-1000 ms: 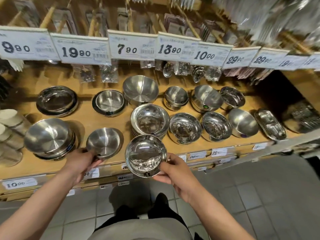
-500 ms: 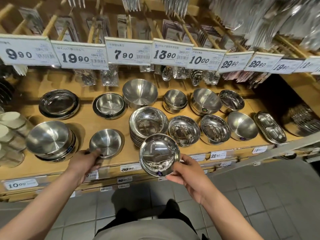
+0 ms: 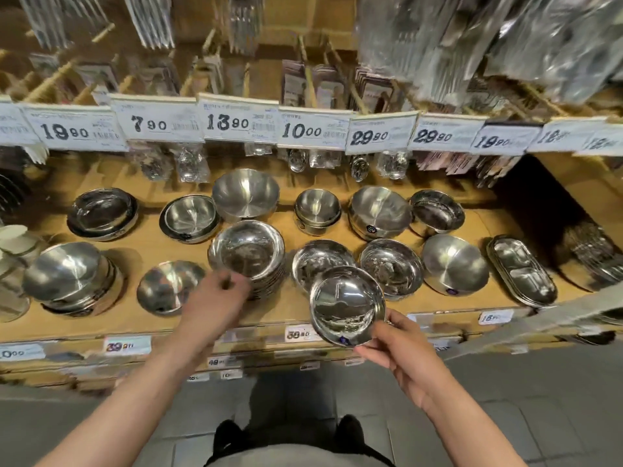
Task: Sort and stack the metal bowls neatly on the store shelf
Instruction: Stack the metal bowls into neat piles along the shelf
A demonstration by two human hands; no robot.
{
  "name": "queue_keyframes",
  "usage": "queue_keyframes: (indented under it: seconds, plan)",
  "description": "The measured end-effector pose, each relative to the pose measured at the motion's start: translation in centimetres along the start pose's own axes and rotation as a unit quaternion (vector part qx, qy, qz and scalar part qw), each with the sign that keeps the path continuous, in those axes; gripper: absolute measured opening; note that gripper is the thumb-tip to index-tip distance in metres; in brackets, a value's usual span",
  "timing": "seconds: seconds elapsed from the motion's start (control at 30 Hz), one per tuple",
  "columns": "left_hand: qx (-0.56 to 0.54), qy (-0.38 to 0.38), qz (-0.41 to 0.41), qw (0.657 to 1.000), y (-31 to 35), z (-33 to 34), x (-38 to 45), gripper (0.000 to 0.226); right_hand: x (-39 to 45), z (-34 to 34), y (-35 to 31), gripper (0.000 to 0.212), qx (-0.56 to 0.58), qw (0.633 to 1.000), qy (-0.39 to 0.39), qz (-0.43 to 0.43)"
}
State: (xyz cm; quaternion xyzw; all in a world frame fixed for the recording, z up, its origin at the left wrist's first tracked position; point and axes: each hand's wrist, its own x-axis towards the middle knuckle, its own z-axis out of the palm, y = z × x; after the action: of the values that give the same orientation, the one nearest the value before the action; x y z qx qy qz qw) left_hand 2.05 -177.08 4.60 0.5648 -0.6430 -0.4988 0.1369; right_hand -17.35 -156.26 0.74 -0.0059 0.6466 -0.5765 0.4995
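My right hand [image 3: 401, 345] holds a shiny shallow metal bowl [image 3: 347, 306] by its near rim, tilted toward me above the shelf's front edge. Just behind it sits a similar bowl [image 3: 315, 261], partly hidden. My left hand [image 3: 215, 298], blurred by motion, reaches over the wooden shelf [image 3: 296, 308] to the near side of a stack of wide shiny bowls [image 3: 247, 254]; whether it touches the stack I cannot tell. A small matte bowl [image 3: 168, 286] lies left of that hand.
Many more steel bowls fill the shelf: a stack at front left [image 3: 70, 278], a deep bowl at the back [image 3: 246, 193], a divided oval tray [image 3: 521, 269] at right. Price tags [image 3: 241, 123] and hanging packaged cutlery are above. Grey tiled floor lies below.
My right hand has carried the shiny bowl to the right. My left hand has left the small matte bowl and moved right toward the stack of wide bowls.
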Motion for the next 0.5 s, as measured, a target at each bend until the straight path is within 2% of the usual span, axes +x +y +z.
queue_keyframes:
  seconds: [0.1, 0.17, 0.23, 0.37, 0.5]
  plan:
    - [-0.109, -0.15, -0.131, 0.974, 1.0, 7.2, -1.2, 0.011, 0.0, -5.2, -0.9, 0.025, 0.003, 1.0, 0.021, -0.005]
    - [-0.159, -0.177, -0.181, 0.954, 0.8, 11.2, -0.2, 0.024, 0.3, -8.4, -1.6, 0.025, -0.003, 0.999, 0.048, -0.013]
    - [-0.194, -0.152, -0.197, 0.949, 0.4, 13.8, 1.6, 0.033, 0.3, -10.7, -2.3, 0.023, -0.011, 0.998, 0.054, -0.017]
    - [-0.268, -0.071, -0.229, 0.933, 0.0, 16.2, 4.4, 0.024, 0.1, -13.9, -3.9, 0.023, -0.04, 0.998, 0.043, -0.021]
    - [-0.279, -0.055, -0.239, 0.929, -0.2, 17.0, 4.7, 0.02, 0.2, -15.5, -5.0, 0.023, -0.044, 0.998, 0.031, -0.02]
